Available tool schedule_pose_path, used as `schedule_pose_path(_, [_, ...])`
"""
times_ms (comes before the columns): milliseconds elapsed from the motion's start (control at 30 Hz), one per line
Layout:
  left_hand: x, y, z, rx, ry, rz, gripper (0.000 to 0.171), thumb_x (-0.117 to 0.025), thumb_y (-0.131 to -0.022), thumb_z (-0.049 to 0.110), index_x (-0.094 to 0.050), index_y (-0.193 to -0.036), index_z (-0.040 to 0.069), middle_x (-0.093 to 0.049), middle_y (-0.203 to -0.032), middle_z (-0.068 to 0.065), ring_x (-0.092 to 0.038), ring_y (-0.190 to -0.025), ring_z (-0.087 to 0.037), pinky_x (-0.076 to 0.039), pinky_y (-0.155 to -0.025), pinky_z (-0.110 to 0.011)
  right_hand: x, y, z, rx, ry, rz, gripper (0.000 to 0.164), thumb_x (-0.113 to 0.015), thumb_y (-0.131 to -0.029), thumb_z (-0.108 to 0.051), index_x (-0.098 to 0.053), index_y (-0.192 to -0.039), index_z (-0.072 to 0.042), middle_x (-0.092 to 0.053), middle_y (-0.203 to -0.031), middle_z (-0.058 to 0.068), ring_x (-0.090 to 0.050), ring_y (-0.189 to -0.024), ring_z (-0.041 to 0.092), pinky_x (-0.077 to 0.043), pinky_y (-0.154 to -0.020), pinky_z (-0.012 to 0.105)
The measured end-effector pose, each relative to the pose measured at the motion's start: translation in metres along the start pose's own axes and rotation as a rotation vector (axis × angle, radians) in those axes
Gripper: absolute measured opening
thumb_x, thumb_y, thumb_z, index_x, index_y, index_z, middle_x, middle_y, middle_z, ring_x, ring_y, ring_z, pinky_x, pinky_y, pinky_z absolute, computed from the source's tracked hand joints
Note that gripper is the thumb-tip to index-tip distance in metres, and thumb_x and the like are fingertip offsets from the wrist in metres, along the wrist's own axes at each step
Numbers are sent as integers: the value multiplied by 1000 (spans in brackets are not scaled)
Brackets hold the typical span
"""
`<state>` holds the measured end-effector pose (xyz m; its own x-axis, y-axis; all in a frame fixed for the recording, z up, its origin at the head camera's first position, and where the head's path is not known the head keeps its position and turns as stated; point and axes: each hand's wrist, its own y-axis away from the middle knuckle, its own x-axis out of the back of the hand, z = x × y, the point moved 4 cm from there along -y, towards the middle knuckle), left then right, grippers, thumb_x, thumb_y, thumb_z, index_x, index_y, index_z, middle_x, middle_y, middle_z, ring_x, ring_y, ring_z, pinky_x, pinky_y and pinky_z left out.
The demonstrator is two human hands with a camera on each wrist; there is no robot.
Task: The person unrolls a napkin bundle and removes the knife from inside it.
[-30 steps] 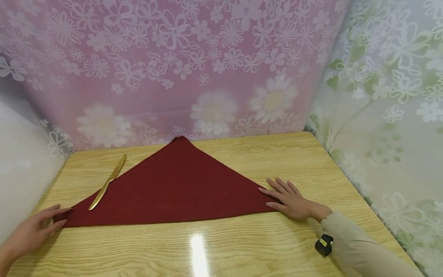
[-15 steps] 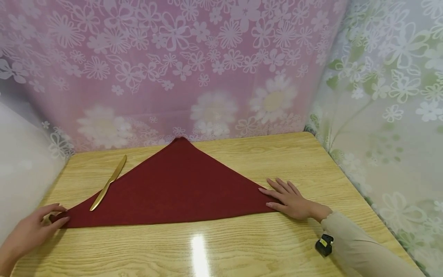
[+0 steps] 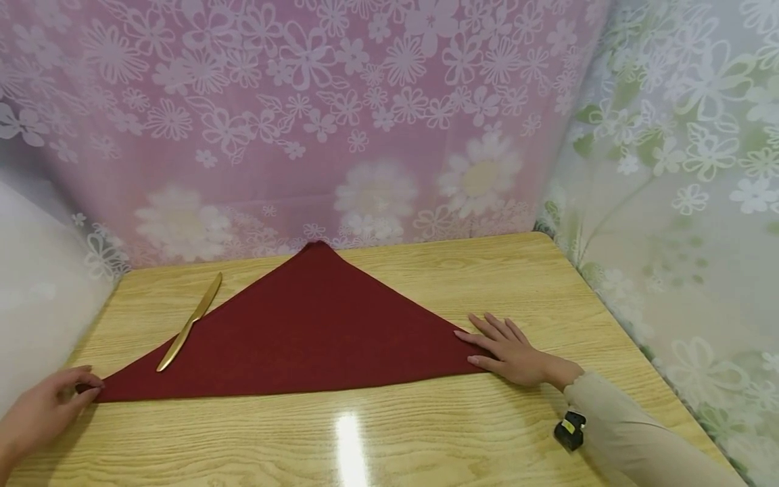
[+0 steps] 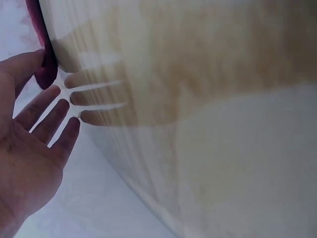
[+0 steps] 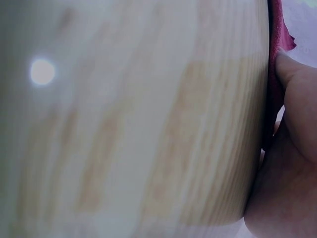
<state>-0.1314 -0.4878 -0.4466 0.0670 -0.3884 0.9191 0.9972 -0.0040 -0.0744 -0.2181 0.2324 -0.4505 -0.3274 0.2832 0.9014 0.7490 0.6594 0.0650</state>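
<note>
A dark red cloth napkin (image 3: 304, 325), folded into a triangle, lies on the wooden table with its peak toward the back. My left hand (image 3: 51, 409) pinches its left corner between thumb and forefinger; in the left wrist view the corner of the napkin (image 4: 45, 77) sits at the thumb while the other fingers (image 4: 52, 121) extend. Over the right corner, my right hand (image 3: 508, 352) lies flat with fingers spread, pressing the cloth and partly hiding that corner. A gold table knife (image 3: 190, 323) rests slanted across the napkin's left edge.
The wood-grain table (image 3: 243, 443) reaches back to a pink flowered curtain (image 3: 365, 149). Another flowered curtain (image 3: 681, 237) hangs along the right side, and a whitish sheet (image 3: 42, 270) on the left. A small black device (image 3: 570, 431) sits at the right sleeve.
My left hand has moved a little left, drawing the napkin's left corner outward and straightening it. The right hand and the knife have stayed about where they were.
</note>
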Motion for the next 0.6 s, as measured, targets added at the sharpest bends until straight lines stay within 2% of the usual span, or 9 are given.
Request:
schedule_pose_path(67, [0, 0, -3, 19, 5, -15, 7, -61, -93, 5, -66, -90, 0, -43, -118, -46, -43, -102, -62, -44, -72, -62, 0, 0, 0, 1, 3, 0, 51, -47, -102, -31, -37, -149, -18, -13, -157, 18, -2, -141, 44, 3, -106, 64])
schedule_pose_path(100, [-1, -1, -5, 22, 11, -21, 10, -60, -94, 6, -65, -91, -1, -41, -118, -47, -41, -103, -63, -42, -73, -64, 0, 0, 0, 1, 5, -1, 50, -47, -102, -31, -37, -149, -18, -13, -156, 19, -2, -141, 44, 3, -106, 65])
schedule_pose_path(300, [0, -1, -10, 36, 36, -41, 19, -56, -98, 14, -64, -93, -3, -37, -120, -49, -37, -106, -66, -39, -78, -66, 1, 0, -1, 5, 1, -9, 51, -46, -102, -32, -37, -149, -18, -12, -156, 19, -1, -141, 44, 3, -106, 64])
schedule_pose_path(400, [1, -1, -10, 38, 25, -45, 17, -56, -97, 12, -65, -93, -2, -38, -120, -48, -39, -104, -65, -41, -76, -64, 1, 0, -2, 7, -3, -8, 51, -46, -102, -32, -37, -149, -17, -13, -156, 19, -2, -141, 45, 3, -106, 65])
schedule_pose_path(467, [2, -2, -8, 26, -4, -35, 12, -59, -96, 10, -65, -92, 1, -49, -113, -41, -53, -99, -50, -46, -72, -53, 2, 1, -3, 13, -10, 0, 50, -47, -102, -31, -37, -149, -16, -13, -156, 20, -2, -140, 46, 3, -105, 65])
schedule_pose_path(500, [2, -1, -6, 17, -12, -32, 9, -59, -95, 8, -65, -91, 2, -54, -107, -35, -58, -90, -39, -47, -67, -46, 3, 1, -3, 16, -10, 3, 50, -47, -102, -31, -38, -149, -16, -14, -156, 21, -3, -140, 46, 2, -105, 66])
schedule_pose_path(533, [2, -1, -5, 8, -20, -27, 7, -60, -94, 6, -65, -91, 3, -58, -101, -29, -59, -79, -28, -46, -61, -39, 3, 1, -3, 20, -10, 7, 50, -47, -102, -30, -38, -149, -16, -14, -155, 21, -3, -140, 46, 2, -105, 66])
schedule_pose_path(600, [3, -1, 0, -14, -33, -18, 6, -61, -92, 2, -65, -89, 5, -60, -90, -14, -49, -65, -9, -39, -52, -29, 3, 1, -3, 27, -11, 15, 50, -47, -102, -30, -38, -149, -15, -15, -155, 23, -4, -139, 47, 1, -104, 67])
